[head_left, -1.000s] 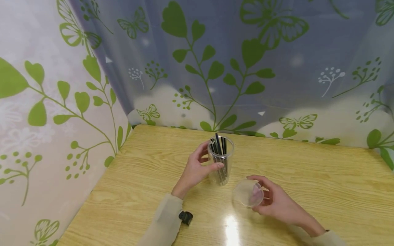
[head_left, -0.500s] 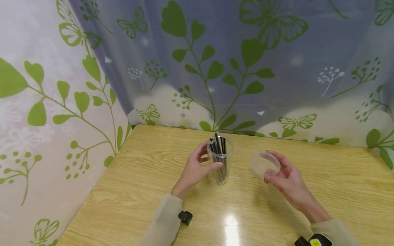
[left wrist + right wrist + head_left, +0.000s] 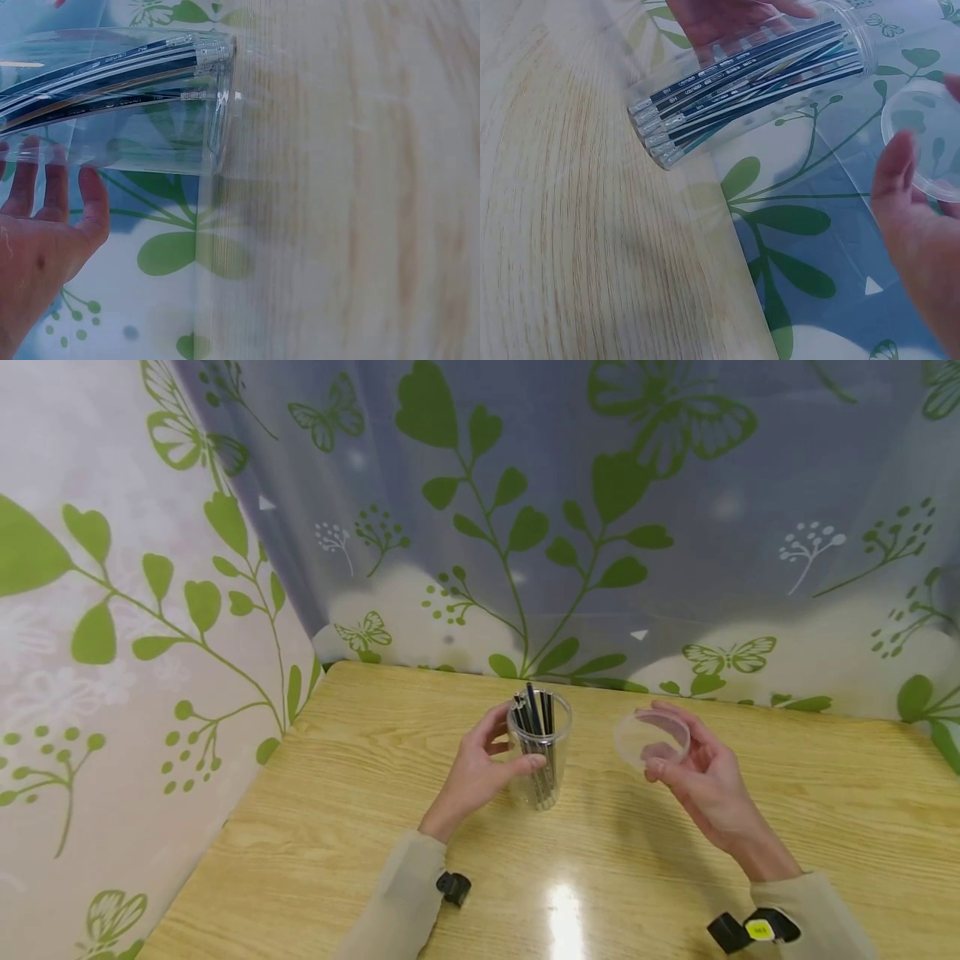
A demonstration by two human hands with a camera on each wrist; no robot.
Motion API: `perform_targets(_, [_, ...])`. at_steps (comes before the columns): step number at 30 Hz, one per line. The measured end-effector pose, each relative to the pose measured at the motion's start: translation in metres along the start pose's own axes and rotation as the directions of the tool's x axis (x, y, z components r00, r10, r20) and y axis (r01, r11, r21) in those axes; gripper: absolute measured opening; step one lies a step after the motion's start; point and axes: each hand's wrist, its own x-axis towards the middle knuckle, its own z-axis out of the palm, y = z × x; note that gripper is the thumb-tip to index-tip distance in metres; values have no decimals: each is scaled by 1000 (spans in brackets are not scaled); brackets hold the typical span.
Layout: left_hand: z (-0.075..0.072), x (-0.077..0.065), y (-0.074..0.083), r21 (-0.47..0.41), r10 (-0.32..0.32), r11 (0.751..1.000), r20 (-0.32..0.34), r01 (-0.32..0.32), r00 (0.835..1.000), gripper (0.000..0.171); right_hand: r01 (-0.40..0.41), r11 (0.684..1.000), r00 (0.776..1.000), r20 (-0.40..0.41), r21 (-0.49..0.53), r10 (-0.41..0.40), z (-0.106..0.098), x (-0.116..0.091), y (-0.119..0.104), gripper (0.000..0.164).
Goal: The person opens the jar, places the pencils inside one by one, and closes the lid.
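A tall clear plastic container (image 3: 561, 764) stands upright on the table, its top uncovered. Inside it several dark pencils (image 3: 534, 718) lean together; their metal ferrules are at the bottom in the right wrist view (image 3: 660, 139). My left hand (image 3: 476, 768) grips the container's side, thumb across the front and fingers behind it. To the right of the container, above the table, my right hand (image 3: 708, 789) pinches a round clear lid (image 3: 633, 739) by its edge, between thumb and fingers. The lid is tilted and apart from the container's rim.
The wood-grain table (image 3: 315, 827) meets a curtain (image 3: 480, 568) with green leaves and butterflies at its back edge. A patterned white sheet (image 3: 150, 710) hangs along the left side. Black cameras (image 3: 453, 888) are strapped at both wrists.
My right hand has carried the lid up and away from near the table front, to the right of the container and slightly further back. The left hand and container have stayed put.
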Motion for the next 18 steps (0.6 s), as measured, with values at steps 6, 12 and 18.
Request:
perform_targets(6, [0,0,0,-5,-6,1000,3,6,1000,77,28,999,999,30,43,-30,-1,2,0,66])
perform_targets(12, [0,0,0,-2,-6,1000,5,6,1000,78,80,973,988,112,214,-106,-3,6,3,63])
perform_targets(18, [0,0,-1,3,-7,1000,2,7,1000,78,90,959,991,70,270,-112,-2,6,3,58])
